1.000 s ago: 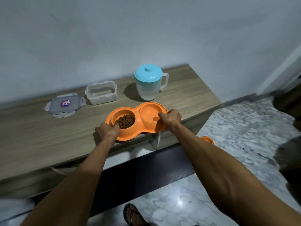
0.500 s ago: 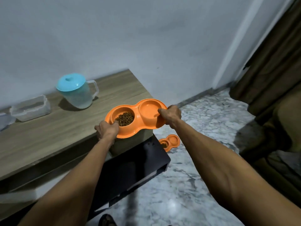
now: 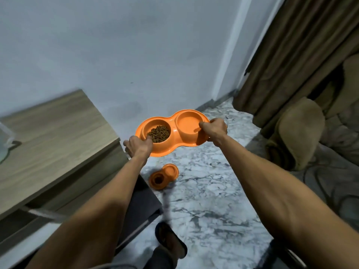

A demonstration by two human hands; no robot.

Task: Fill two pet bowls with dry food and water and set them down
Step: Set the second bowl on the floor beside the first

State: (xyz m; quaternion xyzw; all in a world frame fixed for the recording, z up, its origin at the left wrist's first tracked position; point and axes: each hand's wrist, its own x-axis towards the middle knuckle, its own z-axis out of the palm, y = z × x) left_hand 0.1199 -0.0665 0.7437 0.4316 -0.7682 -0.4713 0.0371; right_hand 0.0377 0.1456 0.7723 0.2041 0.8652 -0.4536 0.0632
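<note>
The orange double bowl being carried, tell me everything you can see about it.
The orange double bowl looks like glossy moulded plastic, two round wells joined at a narrow waist. The left well holds brown kibble; whether the right holds water is unclear. It is held roughly level in the air above the marble floor, left hand and right hand gripping opposite ends.

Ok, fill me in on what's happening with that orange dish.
A person carries an orange double pet bowl in the air above the marble floor, left hand on the kibble end, right hand on the other end. Dry food fills the left cup. A second orange double bowl sits on the floor beside the wooden cabinet.
</note>
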